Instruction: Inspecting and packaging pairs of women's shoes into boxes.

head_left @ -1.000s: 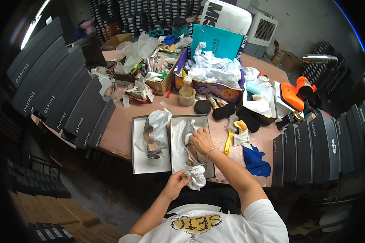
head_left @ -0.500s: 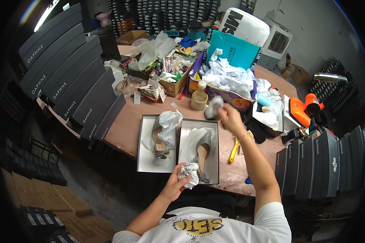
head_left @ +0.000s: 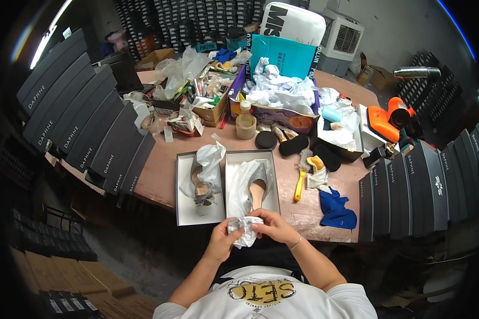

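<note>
Back from its reach across the table, the right hand [head_left: 272, 225] has come down to the near edge and joined the left hand [head_left: 222, 240] on the paper wad [head_left: 245, 229]. Half a second ago that right hand was raised over the far clutter, holding something pale, while the left alone held the wad low in front of the body. Whether the pale thing is now part of the wad, I cannot tell. Both hands working one wad suggests the paper is being crumpled or shaped rather than fetched.

Head view: the left hand is curled around the wad's left and lower side, fingers closed on it. The right hand lies over the top and right side, fingers bent and pinching the paper, a thin bracelet on the wrist. The wad is held in the air at the table's near edge, just in front of the right tray [head_left: 250, 183], which holds a grey heeled shoe [head_left: 257, 187] lying on tissue. Beside it, touching, the left tray [head_left: 199, 186] holds a second shoe wrapped in paper. Further right lie a yellow brush [head_left: 300, 183] and a blue cloth [head_left: 336, 209], both well apart from the hands. Black boxes [head_left: 85, 127] line the table's left side.
</note>
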Tool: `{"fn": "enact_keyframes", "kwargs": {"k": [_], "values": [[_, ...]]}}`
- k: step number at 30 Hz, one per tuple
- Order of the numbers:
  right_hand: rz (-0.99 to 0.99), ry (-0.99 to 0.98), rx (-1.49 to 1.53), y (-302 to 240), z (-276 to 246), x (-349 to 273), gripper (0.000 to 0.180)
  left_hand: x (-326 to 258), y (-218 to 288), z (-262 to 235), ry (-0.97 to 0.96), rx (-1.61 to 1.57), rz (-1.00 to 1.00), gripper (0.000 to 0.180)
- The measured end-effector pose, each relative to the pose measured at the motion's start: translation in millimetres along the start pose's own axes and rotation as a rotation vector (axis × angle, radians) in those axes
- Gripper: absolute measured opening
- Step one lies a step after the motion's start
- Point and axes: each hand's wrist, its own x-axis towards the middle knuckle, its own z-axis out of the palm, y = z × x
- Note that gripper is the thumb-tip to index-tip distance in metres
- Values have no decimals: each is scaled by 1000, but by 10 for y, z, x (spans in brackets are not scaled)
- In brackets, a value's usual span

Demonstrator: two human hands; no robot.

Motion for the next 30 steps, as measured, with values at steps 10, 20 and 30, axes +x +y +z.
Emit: {"fn": "enact_keyframes", "kwargs": {"k": [10,20,30], "values": [[-148,427,67,18,84,-146,22,88,-18,316,57,-66,145,44],[-61,265,369,443,268,-177,21,220,17,237,356,-518,-19,26],[-75,197,-542,-68,318,-113,17,216,188,-11,194,373,250,39]]}}
